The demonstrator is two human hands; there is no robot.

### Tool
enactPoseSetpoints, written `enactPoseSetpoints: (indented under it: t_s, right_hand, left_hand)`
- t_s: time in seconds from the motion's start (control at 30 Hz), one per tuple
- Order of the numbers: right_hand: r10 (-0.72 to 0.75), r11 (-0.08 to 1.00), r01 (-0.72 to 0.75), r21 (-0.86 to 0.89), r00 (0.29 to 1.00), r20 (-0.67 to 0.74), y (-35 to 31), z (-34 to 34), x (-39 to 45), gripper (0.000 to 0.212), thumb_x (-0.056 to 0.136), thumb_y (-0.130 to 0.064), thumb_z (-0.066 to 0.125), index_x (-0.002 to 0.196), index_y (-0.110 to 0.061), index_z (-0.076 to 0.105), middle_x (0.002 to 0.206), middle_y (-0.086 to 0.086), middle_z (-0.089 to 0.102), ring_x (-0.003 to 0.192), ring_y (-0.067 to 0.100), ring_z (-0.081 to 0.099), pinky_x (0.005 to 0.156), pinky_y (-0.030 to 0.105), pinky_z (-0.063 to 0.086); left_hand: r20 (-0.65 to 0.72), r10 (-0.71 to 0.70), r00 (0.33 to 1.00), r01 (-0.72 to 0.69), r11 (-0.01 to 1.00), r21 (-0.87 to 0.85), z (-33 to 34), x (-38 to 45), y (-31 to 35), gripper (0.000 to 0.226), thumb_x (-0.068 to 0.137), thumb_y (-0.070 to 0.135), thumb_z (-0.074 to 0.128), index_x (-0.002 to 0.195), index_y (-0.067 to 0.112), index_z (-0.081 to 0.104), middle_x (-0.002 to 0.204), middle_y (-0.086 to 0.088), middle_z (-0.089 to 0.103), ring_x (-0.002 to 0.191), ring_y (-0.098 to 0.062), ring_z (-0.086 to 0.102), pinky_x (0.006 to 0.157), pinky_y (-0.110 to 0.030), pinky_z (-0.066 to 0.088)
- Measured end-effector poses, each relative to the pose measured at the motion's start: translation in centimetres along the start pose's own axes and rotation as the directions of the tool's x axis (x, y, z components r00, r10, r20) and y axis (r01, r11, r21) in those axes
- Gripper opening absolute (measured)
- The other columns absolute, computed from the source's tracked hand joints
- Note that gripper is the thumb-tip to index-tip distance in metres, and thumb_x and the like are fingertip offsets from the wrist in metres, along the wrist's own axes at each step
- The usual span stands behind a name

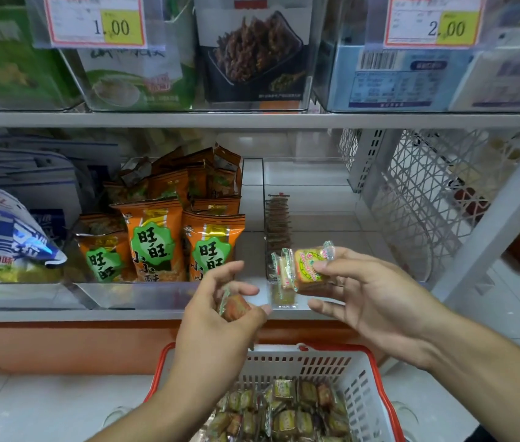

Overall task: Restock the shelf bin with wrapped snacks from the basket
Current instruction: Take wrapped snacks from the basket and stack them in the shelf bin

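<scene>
Left hand [220, 301] half hides one snack [233, 306]; basket [357, 378] cut off below.

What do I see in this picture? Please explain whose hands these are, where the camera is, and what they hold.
There is no machine here. A camera on a person's head looks down at the two bare hands before a shop shelf. The right hand holds wrapped snacks at the front of a clear bin. The left hand holds one more snack. Below stands a basket with many such snacks. To the left, another bin holds orange packets.
</scene>
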State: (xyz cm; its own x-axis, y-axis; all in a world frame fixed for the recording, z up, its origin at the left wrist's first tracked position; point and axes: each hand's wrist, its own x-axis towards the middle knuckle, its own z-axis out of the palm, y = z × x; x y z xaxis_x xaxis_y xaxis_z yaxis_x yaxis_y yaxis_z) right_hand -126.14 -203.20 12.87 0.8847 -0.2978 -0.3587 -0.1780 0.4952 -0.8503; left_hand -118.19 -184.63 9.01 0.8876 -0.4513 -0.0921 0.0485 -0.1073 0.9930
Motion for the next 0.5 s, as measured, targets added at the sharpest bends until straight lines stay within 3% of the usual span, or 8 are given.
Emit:
enactPoseSetpoints:
  t_s: [0.13,0.27,0.4,0.5]
  right_hand:
    - [0.000,0.998,-0.001,-0.063,1.000,-0.009,0.1,0.2,0.4,0.022,0.095,-0.010,0.061,0.117,-0.007,0.064,0.115,0.021,0.072,0.094,0.022,0.070,0.072,0.034,0.057]
    - [0.046,0.995,-0.041,-0.094,0.998,0.049,1.0,0.4,0.5,0.024,0.098,-0.015,0.059,0.120,-0.007,0.065,0.115,0.019,0.073,0.100,0.029,0.072,0.070,0.036,0.058]
    - [-0.019,0.989,0.025,-0.143,0.999,0.045,1.2,0.1,0.6,0.024,0.096,-0.008,0.062,0.120,-0.008,0.062,0.116,0.015,0.074,0.107,0.024,0.072,0.072,0.034,0.060]
    - [-0.104,0.944,0.128,-0.305,0.990,0.095,1.0,-0.3,0.7,0.029,0.092,0.002,0.064,0.118,-0.011,0.065,0.114,0.012,0.073,0.096,0.022,0.072,0.072,0.030,0.060]
  left_hand:
    - [0.188,-0.104,0.977,0.137,0.976,-0.171,0.6,0.1,0.0,0.052,0.066,0.034,0.088,0.115,0.036,0.072,0.083,0.003,0.070,0.052,-0.013,0.052,0.048,-0.022,0.043]
    - [0.176,-0.040,0.983,0.069,0.985,-0.161,0.7,0.2,0.0,0.039,0.068,0.053,0.078,0.106,0.047,0.076,0.071,0.005,0.070,0.053,-0.005,0.052,0.048,-0.015,0.041]
    - [0.151,-0.021,0.988,0.047,0.984,-0.174,0.4,0.9,-0.2,0.046,0.074,0.065,0.064,0.105,0.036,0.079,0.062,0.001,0.057,0.053,-0.007,0.046,0.049,-0.019,0.038]
    - [0.186,-0.034,0.982,0.052,0.995,-0.091,0.0,1.4,-0.5,0.055,0.077,0.070,0.059,0.097,0.024,0.081,0.055,0.002,0.051,0.048,-0.008,0.042,0.047,-0.017,0.035]
